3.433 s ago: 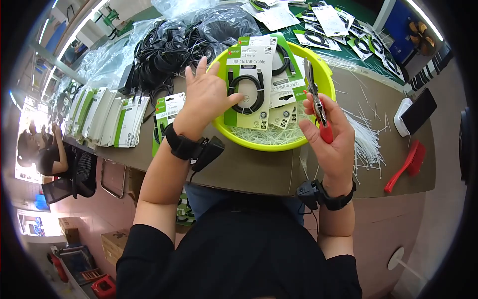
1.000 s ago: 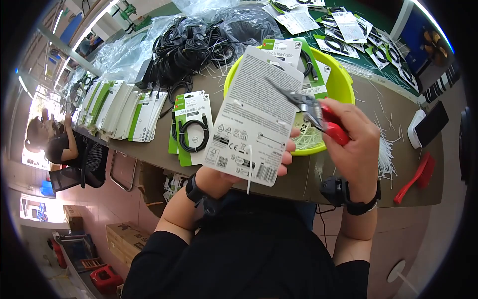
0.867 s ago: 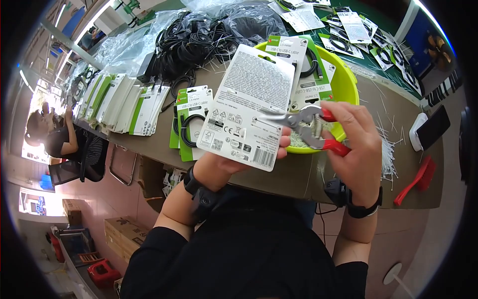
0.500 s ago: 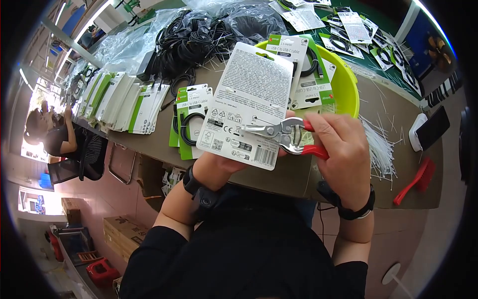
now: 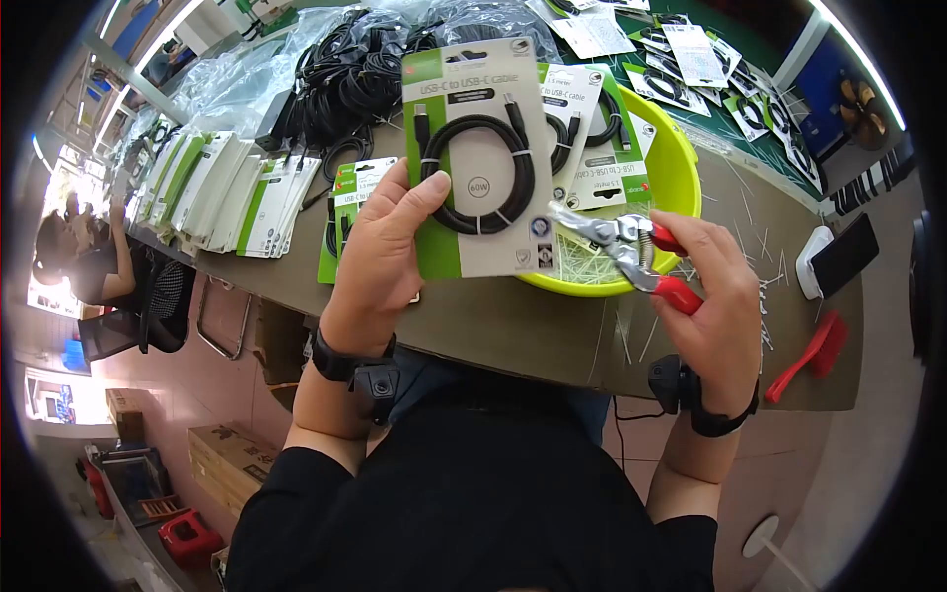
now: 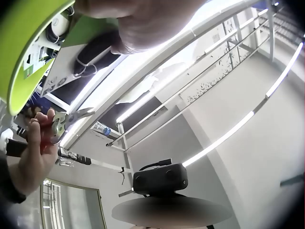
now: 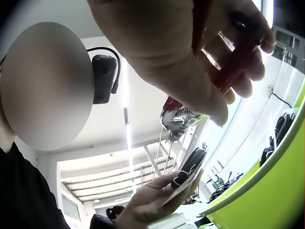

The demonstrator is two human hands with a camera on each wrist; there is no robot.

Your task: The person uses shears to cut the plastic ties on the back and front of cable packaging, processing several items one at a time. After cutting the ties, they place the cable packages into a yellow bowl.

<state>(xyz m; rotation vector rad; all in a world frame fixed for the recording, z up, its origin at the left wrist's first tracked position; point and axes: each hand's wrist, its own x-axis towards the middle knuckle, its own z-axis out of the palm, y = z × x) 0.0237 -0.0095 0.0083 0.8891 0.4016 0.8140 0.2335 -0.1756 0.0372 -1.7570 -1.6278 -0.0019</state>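
Note:
The left hand (image 5: 380, 261) grips a green and white cable card (image 5: 434, 237) by its left edge, thumb on the front, which faces the camera. A coiled black cable (image 5: 523, 187) is tied on that card with white ties. Red-handled pliers (image 5: 631, 247) are held in the right hand (image 5: 715, 316), their tips just right of the card's lower corner. Behind the card, a yellow-green basin (image 5: 681, 148) holds more cable cards (image 5: 617, 178) and white tie scraps (image 5: 582, 261). In the left wrist view the pliers (image 6: 59, 125) show beyond the card (image 6: 57, 81).
Further cable cards (image 5: 360, 178) lie left of the basin, beside a row of blank cards (image 5: 197, 197). Black cables (image 5: 330, 109) are heaped behind. White ties, a red brush (image 5: 814, 355) and a phone on a stand (image 5: 838, 257) are at the right. Another person (image 5: 79, 257) sits far left.
The card has turned from its printed back to its cable side and moved up. The left hand now shows its thumb on the front. The pliers have moved right, off the card.

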